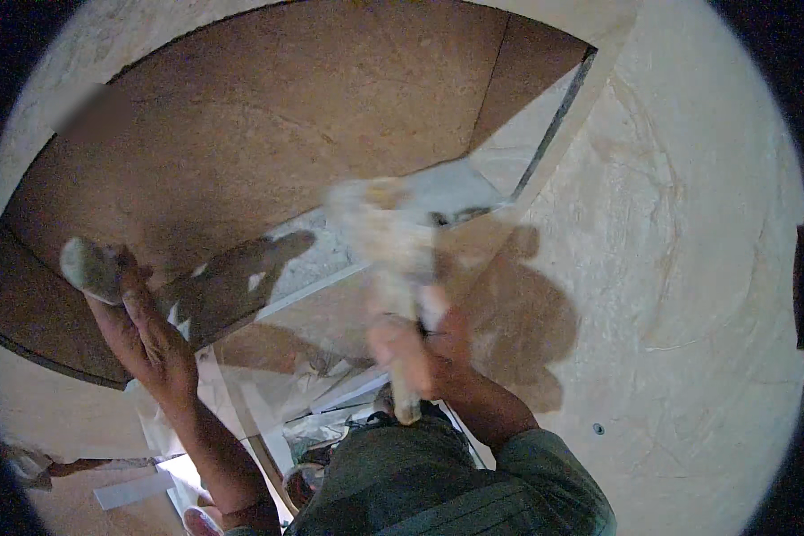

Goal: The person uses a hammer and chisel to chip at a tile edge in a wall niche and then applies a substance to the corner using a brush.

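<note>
My left hand (152,348), at the left, grips a greyish rounded object (91,266), held up over the brown panel (348,89). My right hand (402,353), low in the middle, is closed on the pale handle of a tool (406,402). The tool's broad, light-coloured head (380,232) is smeared by motion, so its kind is unclear. It appears over a whitish strip (482,188) along the near edge of the panel, which has a curved dark rim at the far side. Whether the head touches that strip I cannot tell.
A pale, streaked plaster surface (688,223) spreads over the right side, with a small fitting or hole (598,429) low on it. Behind my body are crumpled sheeting (317,371) and assorted clutter. A white strip (134,489) lies at the lower left. A dark object (802,286) shows at the right rim.
</note>
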Tool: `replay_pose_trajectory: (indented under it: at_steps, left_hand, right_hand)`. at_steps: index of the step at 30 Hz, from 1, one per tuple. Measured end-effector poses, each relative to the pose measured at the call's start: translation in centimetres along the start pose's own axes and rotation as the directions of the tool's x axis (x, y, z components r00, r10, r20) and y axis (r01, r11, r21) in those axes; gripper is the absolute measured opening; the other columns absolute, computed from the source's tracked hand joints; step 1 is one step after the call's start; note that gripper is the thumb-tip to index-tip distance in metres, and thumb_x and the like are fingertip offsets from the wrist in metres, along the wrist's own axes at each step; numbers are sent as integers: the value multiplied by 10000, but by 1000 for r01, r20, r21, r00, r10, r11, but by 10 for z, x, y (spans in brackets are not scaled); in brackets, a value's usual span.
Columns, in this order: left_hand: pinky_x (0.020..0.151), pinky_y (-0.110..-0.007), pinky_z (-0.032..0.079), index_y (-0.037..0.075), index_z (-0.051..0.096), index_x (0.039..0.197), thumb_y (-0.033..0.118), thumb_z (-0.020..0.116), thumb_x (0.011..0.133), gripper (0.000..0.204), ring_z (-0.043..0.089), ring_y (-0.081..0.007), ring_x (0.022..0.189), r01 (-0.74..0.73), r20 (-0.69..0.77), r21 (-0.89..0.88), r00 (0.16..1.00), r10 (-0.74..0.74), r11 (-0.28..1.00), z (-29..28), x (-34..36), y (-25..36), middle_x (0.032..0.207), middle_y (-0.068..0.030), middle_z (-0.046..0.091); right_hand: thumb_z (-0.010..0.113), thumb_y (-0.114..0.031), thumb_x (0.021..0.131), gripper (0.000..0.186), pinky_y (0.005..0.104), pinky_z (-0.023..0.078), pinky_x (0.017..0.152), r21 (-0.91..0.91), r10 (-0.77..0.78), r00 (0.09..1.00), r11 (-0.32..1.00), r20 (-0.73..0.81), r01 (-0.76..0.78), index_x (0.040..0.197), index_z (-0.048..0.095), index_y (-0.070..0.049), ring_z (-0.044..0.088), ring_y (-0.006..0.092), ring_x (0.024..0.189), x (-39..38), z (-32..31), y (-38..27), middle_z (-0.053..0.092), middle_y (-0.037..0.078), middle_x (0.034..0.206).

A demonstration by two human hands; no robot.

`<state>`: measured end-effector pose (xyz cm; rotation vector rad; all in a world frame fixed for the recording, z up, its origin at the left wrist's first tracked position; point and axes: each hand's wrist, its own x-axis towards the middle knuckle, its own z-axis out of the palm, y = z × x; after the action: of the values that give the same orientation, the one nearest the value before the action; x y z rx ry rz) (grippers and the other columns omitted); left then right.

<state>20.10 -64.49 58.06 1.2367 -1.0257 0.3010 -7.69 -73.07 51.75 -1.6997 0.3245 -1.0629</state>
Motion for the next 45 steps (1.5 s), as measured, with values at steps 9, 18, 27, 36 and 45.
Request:
replay_pose_trajectory:
  at_steps: [9, 18, 27, 36, 45]
  left_hand:
    - [1033, -426, 376, 61, 431, 1158, 169, 449, 1015, 180, 553, -263, 1118, 167, 136, -789, 986, -98, 592, 91, -24, 31, 1089, -117, 544]
    - [1013, -351, 356, 7, 420, 1192, 104, 445, 994, 222, 523, -218, 1110, 299, 459, -501, 887, -44, 812, 168, -49, 58, 1147, -119, 556]
    - [972, -371, 403, -28, 472, 1199, 91, 478, 981, 249, 539, -258, 1097, -441, 277, -40, 857, 434, 897, 193, -55, 43, 1175, -185, 557]
    - [862, -383, 462, -28, 575, 1063, 122, 672, 872, 261, 612, -264, 975, 366, 524, -399, 843, -119, 841, 151, -34, 46, 1036, -174, 635]
    - [795, -423, 490, -24, 603, 1011, 105, 687, 840, 230, 646, -354, 898, 15, 372, -380, 918, 137, 925, 157, -51, 22, 933, -192, 675]
  right_hand:
    - [587, -193, 948, 329, 287, 465, 439, 0, -116, 747, 988, -655, 153, 1150, 448, 26, 526, 130, 520, -43, -25, -53, 555, 104, 826]
    - [647, -348, 912, 431, 224, 393, 444, -769, -395, 827, 636, -400, -69, 1029, 537, 52, 513, 103, 525, -54, -91, -88, 558, 81, 779]
    - [640, -356, 878, 592, 351, 494, 865, -921, -345, 926, 390, -151, -4, 1264, 533, 80, 641, 260, 1006, -14, -68, -161, 650, 172, 1118]
    - [639, -112, 840, 565, 377, 443, 973, -983, -29, 998, 174, 48, 52, 1365, 473, 16, 596, 355, 1139, 17, -35, -202, 587, 218, 1267]
    - [652, -145, 860, 578, 418, 491, 724, -985, 201, 969, -62, 145, 160, 1405, 461, -139, 599, 360, 813, 70, 20, -210, 599, 154, 934]
